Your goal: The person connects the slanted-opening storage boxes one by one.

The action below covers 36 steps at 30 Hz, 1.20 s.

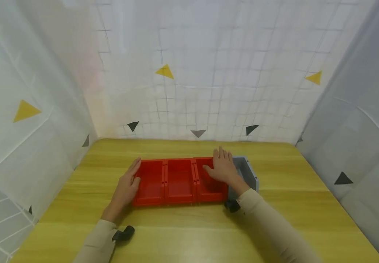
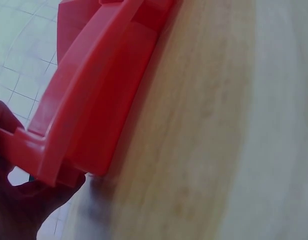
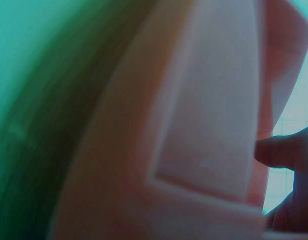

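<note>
Three red plastic bins stand side by side: the left bin [image 1: 149, 180], the middle bin [image 1: 179, 180] and the right bin [image 1: 209, 184]. A grey bin [image 1: 247, 173] adjoins the row at its right end. My left hand [image 1: 126, 187] lies along the outer left wall of the left red bin, fingers straight, thumb at the rim. The left wrist view shows that hand [image 2: 29, 200] at the red bin's corner. My right hand [image 1: 224, 168] rests across the border of the right red bin and the grey bin, fingers stretched toward the back, covering part of both.
The bins stand on a yellow wood-grain table [image 1: 176, 233]. White sheeting [image 1: 189, 91] with coloured triangles rises behind the table and at both sides. A black wrist camera [image 1: 123, 233] sits by the left sleeve, another [image 1: 232, 205] beside the grey bin's front.
</note>
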Each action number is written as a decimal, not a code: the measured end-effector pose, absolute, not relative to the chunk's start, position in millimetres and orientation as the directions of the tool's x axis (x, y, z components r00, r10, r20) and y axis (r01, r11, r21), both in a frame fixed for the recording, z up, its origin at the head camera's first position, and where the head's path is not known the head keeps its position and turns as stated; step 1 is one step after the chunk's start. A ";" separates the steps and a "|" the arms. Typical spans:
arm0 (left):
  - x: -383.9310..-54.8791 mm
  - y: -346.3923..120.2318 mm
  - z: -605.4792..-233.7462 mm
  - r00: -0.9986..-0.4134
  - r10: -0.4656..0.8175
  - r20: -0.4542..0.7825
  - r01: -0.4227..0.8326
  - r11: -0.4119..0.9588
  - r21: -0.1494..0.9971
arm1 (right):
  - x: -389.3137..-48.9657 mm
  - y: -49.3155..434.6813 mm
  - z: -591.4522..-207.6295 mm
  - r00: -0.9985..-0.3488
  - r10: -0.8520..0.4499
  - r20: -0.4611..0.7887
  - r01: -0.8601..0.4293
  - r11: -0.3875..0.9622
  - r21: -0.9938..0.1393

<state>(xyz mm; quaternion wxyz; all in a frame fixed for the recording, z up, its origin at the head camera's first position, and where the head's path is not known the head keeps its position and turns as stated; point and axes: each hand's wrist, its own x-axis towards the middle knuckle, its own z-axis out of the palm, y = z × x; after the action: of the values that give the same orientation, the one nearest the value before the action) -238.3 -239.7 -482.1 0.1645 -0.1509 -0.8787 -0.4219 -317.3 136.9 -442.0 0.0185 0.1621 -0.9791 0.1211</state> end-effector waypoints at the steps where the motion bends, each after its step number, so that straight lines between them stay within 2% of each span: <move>1: -237.8 -239.3 -482.1 -0.899 0.131 0.418 0.409 0.595 0.692 | -316.6 137.6 -444.6 -0.948 -0.309 0.080 -0.319 0.916 -0.243; 6: -235.7 -238.7 -483.2 -0.901 0.129 0.414 0.407 0.585 0.702 | -315.0 139.6 -449.8 -0.942 -0.310 0.128 -0.334 0.899 -0.283; 29: -249.4 -234.4 -482.4 -0.906 0.139 0.400 0.402 0.581 0.707 | -315.3 148.4 -446.9 -0.944 -0.302 0.131 -0.326 0.916 -0.235; 36: -251.7 -232.5 -479.4 -0.914 0.166 0.370 0.389 0.616 0.685 | -319.4 155.2 -450.6 -0.951 -0.288 0.111 -0.308 0.906 -0.289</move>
<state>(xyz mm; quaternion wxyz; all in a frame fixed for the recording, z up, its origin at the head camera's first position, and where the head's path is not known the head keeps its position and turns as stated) -251.7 -232.5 -479.4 0.1360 -0.1561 -0.8885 -0.4096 -319.4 155.2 -450.6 0.0329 0.1526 -0.9757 0.1535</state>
